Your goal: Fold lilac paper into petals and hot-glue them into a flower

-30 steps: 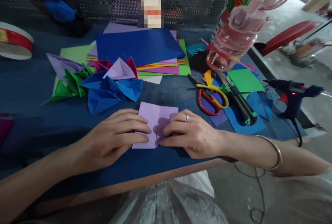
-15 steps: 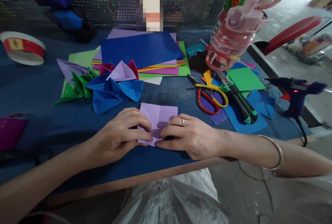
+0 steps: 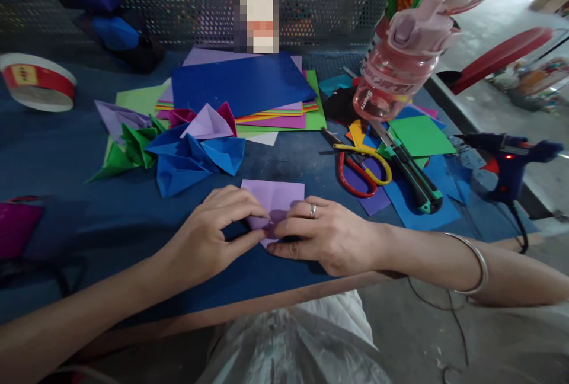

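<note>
A small sheet of purple paper (image 3: 280, 194) lies on the blue tabletop in front of me, with a crease down its middle. My left hand (image 3: 226, 224) is closed on its near left corner, thumb and fingers pinching a fold turned in toward the centre crease. My right hand (image 3: 315, 233), with a ring on one finger, rests on the paper's right half with its fingertips pressed down near the lower edge. Part of the fold is hidden under the fingers. Folded paper pieces in blue (image 3: 195, 159), green (image 3: 137, 144) and purple (image 3: 208, 123) lie beyond my left hand.
Scissors (image 3: 362, 168), a utility knife (image 3: 413, 176) and a glue gun (image 3: 507, 159) lie to the right among paper scraps. A pink bottle (image 3: 395, 70) stands behind them. Paper sheets (image 3: 240, 85) are stacked at the back; a paper bowl (image 3: 40, 85) is far left.
My left hand has brought the paper's near left corner inward toward the middle crease. My right hand has stayed almost still on the right half.
</note>
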Demonstrator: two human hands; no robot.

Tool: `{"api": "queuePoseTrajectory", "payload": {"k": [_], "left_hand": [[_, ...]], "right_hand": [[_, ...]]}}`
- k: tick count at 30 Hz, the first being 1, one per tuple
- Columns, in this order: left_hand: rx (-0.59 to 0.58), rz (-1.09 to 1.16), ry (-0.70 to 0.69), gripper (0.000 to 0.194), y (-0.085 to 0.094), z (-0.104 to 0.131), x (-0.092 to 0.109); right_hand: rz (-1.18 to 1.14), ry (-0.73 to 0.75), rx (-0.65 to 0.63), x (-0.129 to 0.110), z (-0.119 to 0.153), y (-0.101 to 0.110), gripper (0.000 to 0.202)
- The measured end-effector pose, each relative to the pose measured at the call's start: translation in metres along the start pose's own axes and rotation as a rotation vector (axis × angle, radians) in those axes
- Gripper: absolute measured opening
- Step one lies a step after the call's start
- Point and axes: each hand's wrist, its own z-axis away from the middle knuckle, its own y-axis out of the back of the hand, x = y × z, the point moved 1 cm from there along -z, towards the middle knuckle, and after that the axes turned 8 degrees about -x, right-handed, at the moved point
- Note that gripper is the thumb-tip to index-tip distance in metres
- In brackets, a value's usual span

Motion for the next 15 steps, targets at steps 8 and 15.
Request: {"api": "queuePoseTrajectory", "payload": {"k": [8,15], "left_hand": [[-0.014,-0.02,0.048,0.007,0.0015,-0.0037,0.0024],[0.03,-0.015,0.047,0.003,-0.0027,-0.0004,-0.0015]], "right_hand": [[-0.003,-0.003,0.008,0.0003,-0.0001,-0.0005,0.034],[-0.04,-0.044,0.0,-0.002,-0.0009,0.0011,0.038]]}}
